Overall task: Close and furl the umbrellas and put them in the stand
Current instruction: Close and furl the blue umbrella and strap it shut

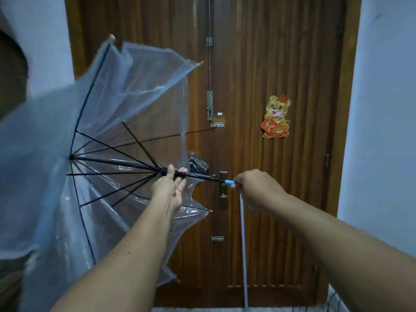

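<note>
Wooden door (281, 64) fills the far view, pale walls either side. In front of it, left of centre, the clear umbrella (126, 91) is held sideways, canopy half open and sagging, black ribs fanned out, tip pointing left. Left hand (170, 188) is wrapped around the black runner (167, 171) on the shaft. Right hand (258, 190) is clenched on the blue handle (229, 182), out to the right near the door's latch. A tiger sticker (276, 117) sits on the door, right.
</note>
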